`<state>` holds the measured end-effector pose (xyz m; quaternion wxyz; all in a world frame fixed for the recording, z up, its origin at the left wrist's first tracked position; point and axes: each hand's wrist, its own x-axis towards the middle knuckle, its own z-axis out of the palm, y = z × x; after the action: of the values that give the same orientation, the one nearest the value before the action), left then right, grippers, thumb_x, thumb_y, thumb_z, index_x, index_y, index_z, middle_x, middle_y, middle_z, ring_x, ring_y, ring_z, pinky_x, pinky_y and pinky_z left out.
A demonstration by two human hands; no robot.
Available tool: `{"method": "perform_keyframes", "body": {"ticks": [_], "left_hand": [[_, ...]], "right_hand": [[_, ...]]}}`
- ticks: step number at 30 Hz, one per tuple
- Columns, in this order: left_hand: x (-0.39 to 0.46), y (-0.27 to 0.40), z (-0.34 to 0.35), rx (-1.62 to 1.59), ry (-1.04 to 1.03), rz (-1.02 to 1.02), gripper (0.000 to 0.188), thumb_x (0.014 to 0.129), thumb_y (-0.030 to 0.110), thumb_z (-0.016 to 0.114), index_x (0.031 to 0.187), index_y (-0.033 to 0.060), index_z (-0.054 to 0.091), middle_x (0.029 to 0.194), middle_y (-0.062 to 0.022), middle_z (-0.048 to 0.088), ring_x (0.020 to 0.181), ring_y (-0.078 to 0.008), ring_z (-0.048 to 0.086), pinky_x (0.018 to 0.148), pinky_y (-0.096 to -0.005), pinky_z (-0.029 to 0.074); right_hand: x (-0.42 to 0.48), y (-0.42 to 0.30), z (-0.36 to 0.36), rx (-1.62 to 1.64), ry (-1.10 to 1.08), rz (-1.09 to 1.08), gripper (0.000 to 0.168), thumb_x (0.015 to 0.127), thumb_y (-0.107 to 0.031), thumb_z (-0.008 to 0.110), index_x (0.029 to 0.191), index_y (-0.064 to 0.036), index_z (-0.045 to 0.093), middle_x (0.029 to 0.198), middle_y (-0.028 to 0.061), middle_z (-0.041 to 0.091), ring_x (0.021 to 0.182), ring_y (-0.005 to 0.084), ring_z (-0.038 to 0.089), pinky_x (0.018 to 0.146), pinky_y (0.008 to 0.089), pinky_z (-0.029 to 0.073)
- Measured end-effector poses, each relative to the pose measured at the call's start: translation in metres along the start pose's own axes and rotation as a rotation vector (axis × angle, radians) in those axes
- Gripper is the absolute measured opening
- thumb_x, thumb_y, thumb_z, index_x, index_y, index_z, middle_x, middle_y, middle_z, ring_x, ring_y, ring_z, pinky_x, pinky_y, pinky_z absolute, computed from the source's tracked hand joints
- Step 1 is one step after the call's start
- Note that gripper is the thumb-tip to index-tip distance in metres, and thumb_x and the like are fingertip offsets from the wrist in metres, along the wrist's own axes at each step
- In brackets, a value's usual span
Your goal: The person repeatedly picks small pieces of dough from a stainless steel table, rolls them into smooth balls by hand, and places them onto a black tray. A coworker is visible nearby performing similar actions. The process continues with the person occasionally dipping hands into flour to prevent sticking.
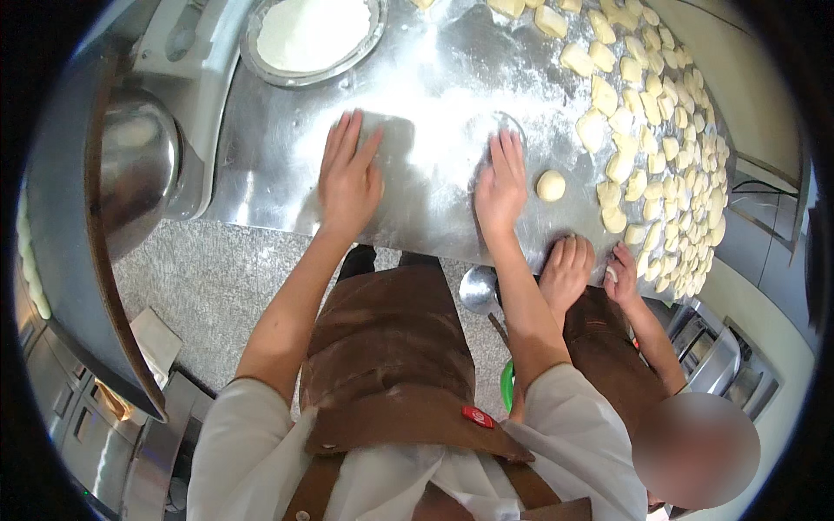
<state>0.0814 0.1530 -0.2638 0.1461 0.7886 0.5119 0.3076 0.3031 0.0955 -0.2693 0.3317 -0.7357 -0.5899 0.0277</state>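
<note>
My left hand [350, 179] is over the stainless steel worktop [280, 156], back upward, its index finger and thumb apart from the other fingers. Nothing shows in it. To its right, my right hand [503, 181] reaches over the same floured surface with fingers extended and close together. Its palm side is hidden, so anything beneath it cannot be seen. Just right of that hand sits a smooth round dough ball [551, 185], apart from it. A thin curved mark shows on the steel beyond my right fingertips.
Many cut dough pieces [622, 166] cover the worktop's right side. A metal bowl of flour [313, 36] stands far left. Close on my right, a co-worker's hands [565, 270] are at the table edge. A large steel bowl [140, 163] and a dark tray [71, 215] are at left.
</note>
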Motion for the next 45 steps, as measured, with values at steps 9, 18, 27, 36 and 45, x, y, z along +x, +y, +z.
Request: {"method": "perform_keyframes", "body": {"ticks": [9,18,27,36,45], "left_hand": [[-0.042,0.004,-0.009,-0.178,-0.221,0.079,0.033,0.084,0.000,0.065,0.117,0.0045,0.072,0.134,-0.0160,0.064,0.128,-0.0339,0.058,0.112,-0.0475,0.043],[-0.028,0.024,0.022,-0.236,-0.166,0.086,0.036,0.085,0.002,0.066,0.121,0.0046,0.069,0.136,-0.0138,0.063,0.131,-0.0334,0.055,0.116,-0.0485,0.039],[0.003,0.028,0.021,-0.221,-0.188,0.010,0.048,0.089,0.007,0.064,0.137,0.0022,0.057,0.148,-0.0153,0.052,0.140,-0.0319,0.046,0.120,-0.0476,0.030],[0.003,0.026,-0.022,-0.755,-0.093,-0.370,0.043,0.102,0.012,0.051,0.143,-0.0007,0.052,0.148,-0.0192,0.052,0.141,-0.0277,0.044,0.118,-0.0393,0.032],[0.100,0.074,0.041,-1.690,-0.057,-0.936,0.060,0.108,0.036,0.038,0.154,-0.0021,0.031,0.155,-0.0196,0.041,0.148,-0.0296,0.032,0.125,-0.0385,0.021]], "right_hand": [[-0.067,-0.001,-0.023,0.119,-0.133,-0.049,0.030,0.089,0.001,0.062,0.118,0.007,0.069,0.132,0.0262,0.062,0.125,0.0400,0.060,0.103,0.0425,0.051],[-0.048,-0.034,0.005,0.143,-0.139,-0.106,0.036,0.082,0.007,0.064,0.117,0.006,0.069,0.126,0.0203,0.067,0.125,0.0361,0.060,0.106,0.0431,0.049],[-0.022,-0.028,0.010,0.140,-0.093,0.037,0.048,0.087,-0.004,0.067,0.133,0.005,0.059,0.139,0.0237,0.057,0.139,0.0384,0.047,0.114,0.0444,0.039],[0.090,0.030,0.015,0.089,-0.088,0.069,0.055,0.104,-0.027,0.044,0.149,0.004,0.038,0.159,0.0245,0.032,0.148,0.0379,0.030,0.123,0.0437,0.020],[0.089,-0.071,-0.006,1.032,-0.402,0.285,0.065,0.108,-0.048,0.029,0.154,-0.003,0.035,0.162,0.0165,0.031,0.152,0.0325,0.025,0.125,0.0415,0.013]]}}
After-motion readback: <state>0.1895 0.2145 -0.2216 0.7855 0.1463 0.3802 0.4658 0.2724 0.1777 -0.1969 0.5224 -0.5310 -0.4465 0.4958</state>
